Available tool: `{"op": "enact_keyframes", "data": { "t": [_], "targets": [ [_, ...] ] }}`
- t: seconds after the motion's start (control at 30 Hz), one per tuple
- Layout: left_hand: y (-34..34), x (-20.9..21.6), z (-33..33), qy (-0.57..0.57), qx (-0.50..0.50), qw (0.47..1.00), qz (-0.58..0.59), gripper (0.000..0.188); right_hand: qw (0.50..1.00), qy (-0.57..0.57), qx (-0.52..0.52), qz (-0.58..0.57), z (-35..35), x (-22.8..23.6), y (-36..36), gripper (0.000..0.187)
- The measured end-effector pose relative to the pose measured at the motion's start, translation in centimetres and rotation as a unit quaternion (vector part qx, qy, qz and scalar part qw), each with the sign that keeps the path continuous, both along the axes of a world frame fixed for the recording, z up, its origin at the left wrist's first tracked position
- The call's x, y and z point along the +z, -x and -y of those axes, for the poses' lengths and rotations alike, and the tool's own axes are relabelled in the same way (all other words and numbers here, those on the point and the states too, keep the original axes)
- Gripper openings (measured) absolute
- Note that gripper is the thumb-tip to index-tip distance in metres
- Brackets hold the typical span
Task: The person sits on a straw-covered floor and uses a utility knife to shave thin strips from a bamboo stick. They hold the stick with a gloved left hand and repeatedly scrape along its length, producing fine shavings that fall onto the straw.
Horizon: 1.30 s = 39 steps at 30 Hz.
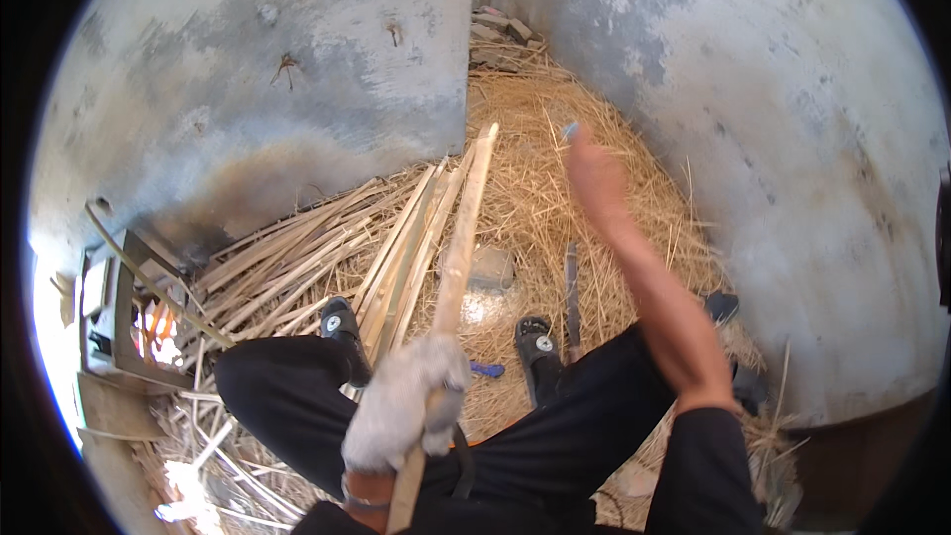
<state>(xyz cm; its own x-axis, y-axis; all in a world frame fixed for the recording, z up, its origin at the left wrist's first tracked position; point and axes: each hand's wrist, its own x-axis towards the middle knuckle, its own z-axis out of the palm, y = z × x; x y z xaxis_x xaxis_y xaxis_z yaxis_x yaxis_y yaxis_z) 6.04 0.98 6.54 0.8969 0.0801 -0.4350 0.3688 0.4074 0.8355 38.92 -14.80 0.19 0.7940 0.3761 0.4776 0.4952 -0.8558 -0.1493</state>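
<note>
My left hand (406, 401), in a pale grey work glove, is wrapped round a long flat strip of pale wood or bamboo (466, 238). The strip runs from my lap up and away between my feet. My bare right hand (597, 178) is raised ahead on the right, apart from the strip, its fingers drawn together. A small bluish bit (570, 130) shows at its tip; blur hides what it is. Below that arm, a long dark blade-like tool (572, 282) with a tan end lies beside my right shoe (538, 352). A small blue object (485, 370) lies between my legs.
Many split strips (297, 253) lie piled at the left, several more (411, 248) beside my left shoe (340, 320). Straw-like shavings (555, 159) cover the floor. A block (490, 267) sits ahead. Grey walls (287, 59) surround me; a box-like frame (124, 312) stands far left.
</note>
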Motion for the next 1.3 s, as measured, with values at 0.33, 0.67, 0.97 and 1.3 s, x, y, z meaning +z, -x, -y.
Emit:
{"op": "enact_keyframes", "data": {
  "t": [0.33, 0.67, 0.97, 1.3],
  "targets": [
    [0.9, 0.7, 0.3, -0.001, 0.002, 0.999, -0.032, 0.028, 0.932, -0.136, 0.334, 0.041, 1.3, 2.7, 8.7, 0.015],
    [0.4, 1.0, 0.6, -0.059, -0.014, 0.995, -0.078, 0.029, 0.920, -0.035, 0.372, 0.114, -0.8, 0.5, 10.6, 0.016],
    [-0.3, 0.0, 0.2, -0.009, 0.025, 1.000, -0.012, 0.025, 0.991, 0.024, 0.125, 0.049, -3.1, -1.6, 4.9, 0.012],
    [0.9, -1.0, -0.7, 0.074, 0.020, 0.997, -0.006, 0.031, 0.933, -0.146, 0.324, 0.048, -1.9, 2.9, 8.9, 0.016]
  ]
}}
